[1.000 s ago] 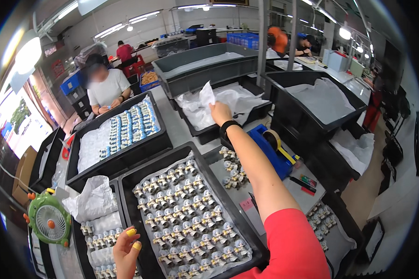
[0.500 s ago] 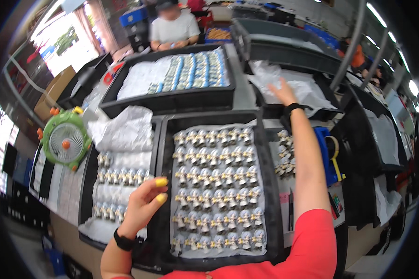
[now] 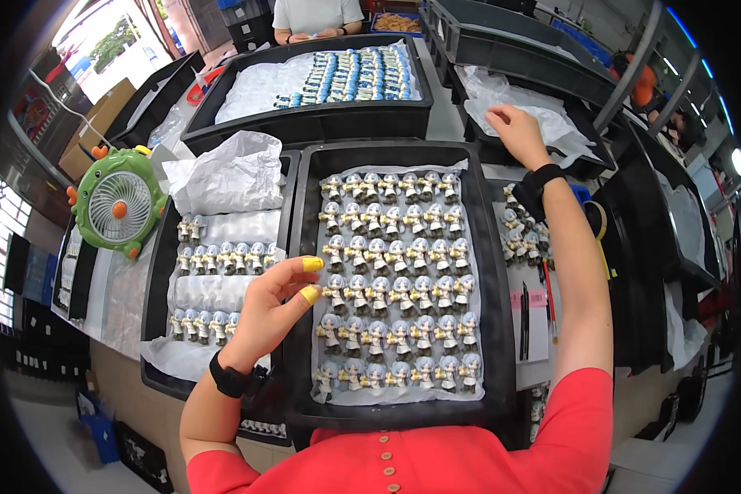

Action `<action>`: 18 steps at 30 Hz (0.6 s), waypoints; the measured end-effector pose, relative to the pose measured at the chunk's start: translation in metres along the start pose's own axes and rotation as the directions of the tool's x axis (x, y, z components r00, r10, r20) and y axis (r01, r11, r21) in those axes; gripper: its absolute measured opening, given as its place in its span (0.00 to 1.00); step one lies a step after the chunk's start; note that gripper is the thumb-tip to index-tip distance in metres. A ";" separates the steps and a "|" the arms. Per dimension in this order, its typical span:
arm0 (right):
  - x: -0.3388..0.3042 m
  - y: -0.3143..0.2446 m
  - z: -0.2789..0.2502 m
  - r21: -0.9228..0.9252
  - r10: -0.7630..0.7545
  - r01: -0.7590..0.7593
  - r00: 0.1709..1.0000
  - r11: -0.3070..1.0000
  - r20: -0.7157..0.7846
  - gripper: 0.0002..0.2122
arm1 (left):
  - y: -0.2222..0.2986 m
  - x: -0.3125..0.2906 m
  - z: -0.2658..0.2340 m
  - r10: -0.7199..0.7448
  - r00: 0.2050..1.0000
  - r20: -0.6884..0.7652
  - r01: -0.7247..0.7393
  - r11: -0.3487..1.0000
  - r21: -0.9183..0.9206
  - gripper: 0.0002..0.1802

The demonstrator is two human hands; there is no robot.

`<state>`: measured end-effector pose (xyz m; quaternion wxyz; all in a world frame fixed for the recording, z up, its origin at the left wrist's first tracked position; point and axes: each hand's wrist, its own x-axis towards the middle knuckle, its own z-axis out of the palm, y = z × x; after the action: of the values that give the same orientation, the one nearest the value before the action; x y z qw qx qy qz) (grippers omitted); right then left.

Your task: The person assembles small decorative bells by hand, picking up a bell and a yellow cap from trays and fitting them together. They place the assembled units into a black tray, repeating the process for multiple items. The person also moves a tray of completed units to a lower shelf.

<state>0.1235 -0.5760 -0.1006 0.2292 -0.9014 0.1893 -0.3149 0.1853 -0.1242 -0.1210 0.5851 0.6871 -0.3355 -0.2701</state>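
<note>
My left hand hovers at the left rim of the middle black tray, yellow finger covers on its thumb and a fingertip. Those fingers are apart, with nothing between them. Rows of small figurines with pale hair and white clothes lie on a white liner in that tray. At the far right, my right hand is closed at the edge of a thin white sheet, fingertips pinched against it. The sheet spreads crumpled over a black tray. Each wrist wears a black band.
A left tray holds more figurines under crumpled white paper. Beyond is a tray of blue-and-white pieces, with a person seated behind it. A green fan stands left. Pens and loose figurines lie right.
The view has tilted down, so the trays sit higher in it. My right hand has drawn back slightly, its fingers now closed at the sheet. My left hand remains beside the middle tray, fingers apart.
</note>
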 end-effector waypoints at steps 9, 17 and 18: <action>-0.089 -0.098 0.004 0.311 -0.067 0.041 0.995 0.950 0.072 0.14 | -0.003 -0.007 0.003 0.032 0.999 0.013 -0.032 0.998 0.054 0.17; -0.178 -0.153 0.044 0.461 -0.193 0.104 0.969 0.881 0.151 0.09 | -0.001 0.005 0.008 0.026 0.998 0.058 -0.030 0.996 0.080 0.15; -0.183 -0.156 0.047 0.430 -0.230 0.143 0.960 0.892 0.157 0.09 | -0.007 0.008 0.004 0.036 0.997 0.063 -0.039 0.998 0.053 0.15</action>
<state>0.0520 -0.3449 -0.1383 0.4017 -0.8737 0.0059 -0.2744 0.1880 -0.1321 -0.1282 0.5604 0.6876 -0.3736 -0.2713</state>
